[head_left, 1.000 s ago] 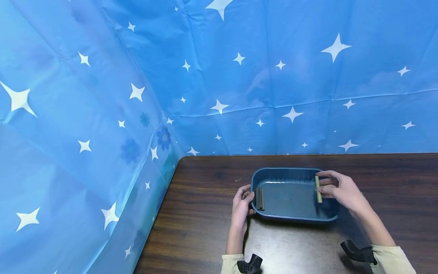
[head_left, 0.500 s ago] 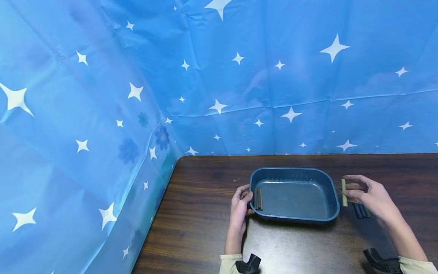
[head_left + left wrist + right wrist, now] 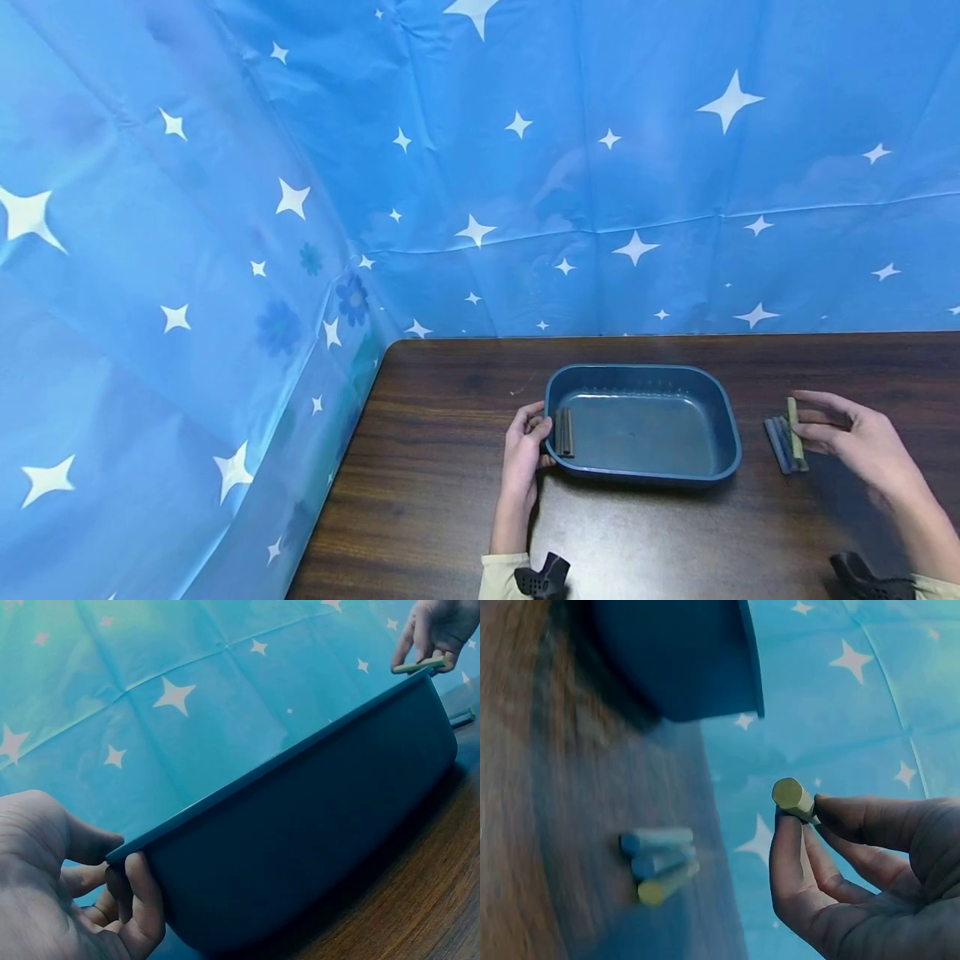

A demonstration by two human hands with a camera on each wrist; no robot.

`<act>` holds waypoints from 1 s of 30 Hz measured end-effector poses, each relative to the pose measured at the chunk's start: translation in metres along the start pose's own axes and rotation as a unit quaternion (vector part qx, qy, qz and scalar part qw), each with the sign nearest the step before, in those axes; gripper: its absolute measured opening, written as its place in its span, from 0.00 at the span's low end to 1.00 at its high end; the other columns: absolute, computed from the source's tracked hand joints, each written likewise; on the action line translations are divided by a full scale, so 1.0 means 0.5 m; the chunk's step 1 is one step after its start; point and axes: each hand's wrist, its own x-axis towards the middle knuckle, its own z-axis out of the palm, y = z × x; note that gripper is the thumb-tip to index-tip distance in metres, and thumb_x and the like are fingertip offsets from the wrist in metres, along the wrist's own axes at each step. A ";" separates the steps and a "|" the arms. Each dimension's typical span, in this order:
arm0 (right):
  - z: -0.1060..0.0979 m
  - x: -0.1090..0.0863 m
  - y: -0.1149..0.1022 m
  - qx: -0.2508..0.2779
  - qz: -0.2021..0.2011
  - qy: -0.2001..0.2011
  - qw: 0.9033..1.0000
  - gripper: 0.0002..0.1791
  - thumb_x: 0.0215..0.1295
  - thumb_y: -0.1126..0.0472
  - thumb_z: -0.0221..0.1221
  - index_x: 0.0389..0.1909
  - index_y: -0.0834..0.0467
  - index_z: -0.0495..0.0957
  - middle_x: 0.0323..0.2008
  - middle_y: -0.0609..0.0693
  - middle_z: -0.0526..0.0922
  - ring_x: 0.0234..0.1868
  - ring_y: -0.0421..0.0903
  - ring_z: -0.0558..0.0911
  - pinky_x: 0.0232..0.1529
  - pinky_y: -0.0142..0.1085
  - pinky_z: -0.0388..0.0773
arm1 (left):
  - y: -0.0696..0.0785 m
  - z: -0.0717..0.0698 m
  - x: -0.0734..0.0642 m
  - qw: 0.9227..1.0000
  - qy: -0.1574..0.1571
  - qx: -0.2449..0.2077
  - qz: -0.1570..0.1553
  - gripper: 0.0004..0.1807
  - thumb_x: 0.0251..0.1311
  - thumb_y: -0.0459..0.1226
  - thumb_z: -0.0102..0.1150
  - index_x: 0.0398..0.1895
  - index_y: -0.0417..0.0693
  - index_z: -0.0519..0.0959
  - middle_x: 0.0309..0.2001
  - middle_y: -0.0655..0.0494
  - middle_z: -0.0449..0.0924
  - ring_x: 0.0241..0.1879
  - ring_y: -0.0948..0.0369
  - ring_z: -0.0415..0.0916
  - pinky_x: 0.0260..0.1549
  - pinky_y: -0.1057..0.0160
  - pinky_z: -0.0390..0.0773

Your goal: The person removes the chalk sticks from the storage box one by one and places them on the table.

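Stick [image 3: 787,793]: looks light, stiff, perhaps brittle; gentle mid-length pinch should do. Right hand [image 3: 862,429] pinches it, thumb and fingertips parted only by its thickness, raised over 3 other sticks [image 3: 656,862] on table [image 3: 420,500], right of bin [image 3: 645,433]. Left hand [image 3: 521,454] curled round bin's left rim.

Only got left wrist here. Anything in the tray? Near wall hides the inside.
Observer: Yes. The head view shows dark sticks lying in the tray, at the end the left hand holds.

Operator: OK. And on the table near the right hand? I barely see a bit past the tray.

Observer: Right wrist view shows three loose sticks there, side by side: two with blue ends, one with a yellow end.
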 end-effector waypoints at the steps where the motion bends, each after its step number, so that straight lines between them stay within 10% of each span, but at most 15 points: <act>1: -0.002 0.000 0.006 -0.004 0.000 0.006 1.000 0.30 0.78 0.65 0.54 0.73 0.77 0.59 0.61 0.82 0.70 0.38 0.32 0.81 0.36 0.37 0.86 | -0.001 0.000 0.000 1.000 0.000 -0.001 0.001 0.20 0.71 0.32 0.55 0.64 0.34 0.73 0.41 0.52 0.76 0.32 0.62 0.72 0.18 0.71 0.73; 22: -0.014 0.021 0.110 -0.022 0.041 0.028 0.999 0.28 0.75 0.69 0.54 0.68 0.82 0.60 0.49 0.80 0.79 0.28 0.27 0.77 0.30 0.34 0.84 | -0.002 -0.001 0.002 1.000 0.005 0.006 -0.001 0.20 0.71 0.32 0.55 0.63 0.34 0.74 0.42 0.51 0.75 0.32 0.62 0.71 0.18 0.71 0.72; 30: -0.002 0.033 0.112 -0.062 0.044 0.032 0.997 0.27 0.71 0.71 0.58 0.64 0.82 0.64 0.39 0.73 0.84 0.30 0.46 0.85 0.26 0.35 0.82 | -0.004 0.000 0.002 1.000 0.005 0.006 0.001 0.20 0.71 0.32 0.55 0.64 0.34 0.74 0.41 0.52 0.75 0.32 0.62 0.71 0.18 0.71 0.72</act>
